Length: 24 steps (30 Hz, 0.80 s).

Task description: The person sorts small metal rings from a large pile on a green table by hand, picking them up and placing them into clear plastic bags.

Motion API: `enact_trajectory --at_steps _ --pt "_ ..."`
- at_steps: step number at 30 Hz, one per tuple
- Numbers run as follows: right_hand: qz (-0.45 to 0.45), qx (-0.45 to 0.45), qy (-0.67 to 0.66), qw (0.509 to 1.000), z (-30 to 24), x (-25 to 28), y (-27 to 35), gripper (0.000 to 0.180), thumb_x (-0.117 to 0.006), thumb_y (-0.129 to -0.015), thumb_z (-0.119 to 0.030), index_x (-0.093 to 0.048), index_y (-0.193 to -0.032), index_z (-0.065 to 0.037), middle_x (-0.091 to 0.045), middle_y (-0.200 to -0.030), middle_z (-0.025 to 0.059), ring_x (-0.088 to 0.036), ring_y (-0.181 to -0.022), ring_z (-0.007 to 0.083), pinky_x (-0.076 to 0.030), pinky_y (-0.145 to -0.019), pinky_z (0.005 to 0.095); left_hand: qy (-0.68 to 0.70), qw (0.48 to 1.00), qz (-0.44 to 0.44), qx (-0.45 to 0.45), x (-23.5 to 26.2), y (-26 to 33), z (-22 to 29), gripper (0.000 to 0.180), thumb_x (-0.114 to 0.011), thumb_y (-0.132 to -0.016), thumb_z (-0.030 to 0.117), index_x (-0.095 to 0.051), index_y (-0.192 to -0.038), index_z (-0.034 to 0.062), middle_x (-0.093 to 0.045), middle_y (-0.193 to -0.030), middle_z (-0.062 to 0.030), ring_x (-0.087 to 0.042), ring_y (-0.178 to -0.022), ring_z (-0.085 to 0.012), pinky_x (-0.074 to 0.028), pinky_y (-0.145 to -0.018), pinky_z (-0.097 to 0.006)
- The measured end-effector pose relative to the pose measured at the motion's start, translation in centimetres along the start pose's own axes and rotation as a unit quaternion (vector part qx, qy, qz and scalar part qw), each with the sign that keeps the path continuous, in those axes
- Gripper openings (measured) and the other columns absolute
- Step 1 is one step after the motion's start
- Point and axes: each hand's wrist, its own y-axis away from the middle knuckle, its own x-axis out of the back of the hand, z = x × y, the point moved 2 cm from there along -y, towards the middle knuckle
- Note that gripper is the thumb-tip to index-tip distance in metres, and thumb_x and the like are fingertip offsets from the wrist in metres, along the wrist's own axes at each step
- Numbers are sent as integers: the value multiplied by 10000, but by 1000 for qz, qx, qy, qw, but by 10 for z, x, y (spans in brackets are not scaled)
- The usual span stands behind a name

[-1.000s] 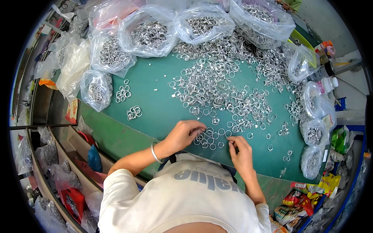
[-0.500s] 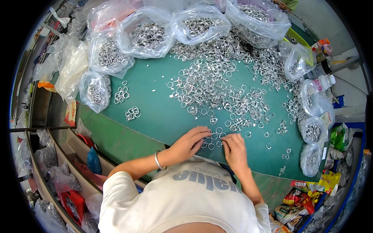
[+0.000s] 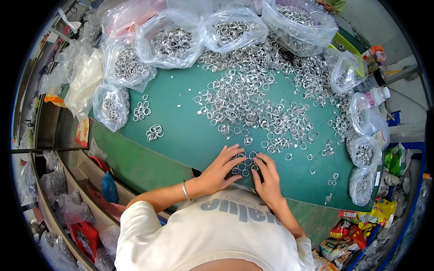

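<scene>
**Both hands flat on a cluster of rings at the near edge of the mat**

The green mat (image 3: 190,131) covers the work surface and carries all loose stock. A broad spread of metal rings (image 3: 253,99) lies across its far and middle part, thinning toward the person. Clear bags (image 3: 172,43) filled with more rings line the far edge and both sides of the mat; some are open at the top.

To the left, below the mat, a shelf (image 3: 68,180) holds further bags and red and blue items. At lower right, coloured packets (image 3: 352,230) lie beside the mat.

The left hand (image 3: 221,169) lies palm down, fingers spread wide, fingertips on a small cluster (image 3: 244,165) of rings at the near edge of the mat. A thin bracelet (image 3: 185,190) sits on that wrist. The right hand (image 3: 267,178) rests just beside it, fingers extended and slightly parted, touching the same cluster from the right. Neither hand grips anything.

Two small groups (image 3: 149,119) of rings lie well apart on the left of the mat. Single rings (image 3: 312,170) lie scattered to the right of the hands.
</scene>
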Motion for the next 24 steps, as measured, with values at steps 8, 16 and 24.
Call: enact_trajectory --at_steps 8,16,24 --pt "-88 20 16 996 -4 -7 -11 537 -700 -793 -130 -483 -1258 27 -425 -1343 175 -362 -1300 378 -362 -1026 435 468 836 -58 280 0 75 -12 242 -527 -918 70 -560 -1133 -36 -601 -1046 -151 -580 -918 -184 -466 -847 -288" --pt "-162 103 77 978 -15 -21 -34 636 -731 -741 -301 -505 -1295 -86 -420 -1390 119 -324 -1331 353 -270 -1086 493 768 464 -131 421 -28 69 -40 594 -316 -994 322 -277 -1351 -150 -335 -1408 -295 -371 -1317 -336 -293 -1123 -406" --pt "-192 156 99 964 -13 -32 -25 486 -688 -769 -321 -589 -1197 -112 -464 -1357 99 -344 -1320 333 -248 -1085 536 869 351 -79 341 -59 57 -45 738 -311 -935 600 -295 -1425 48 -345 -1423 -247 -397 -1294 -372 -301 -1096 -495"
